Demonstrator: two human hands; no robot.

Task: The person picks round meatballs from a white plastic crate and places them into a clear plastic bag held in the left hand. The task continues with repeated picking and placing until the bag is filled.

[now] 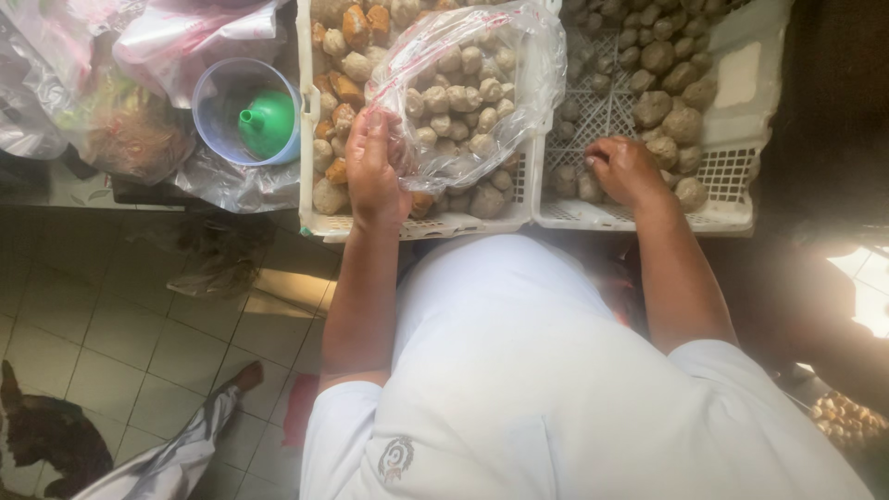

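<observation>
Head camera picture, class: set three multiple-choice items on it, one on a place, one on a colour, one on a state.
1. Where is the funnel?
A. in a clear cup
B. on the floor
C. in the right tray

2. What colour is the funnel?
A. red
B. green
C. black

3. How is the plastic bag?
A. tied shut
B. empty
C. held open, with balls inside

Answers: 1 A, the cup's rim rings it; 2 B, bright green; 3 C, the left hand grips its mouth while the right hand rests on meatballs in the right tray.
</observation>
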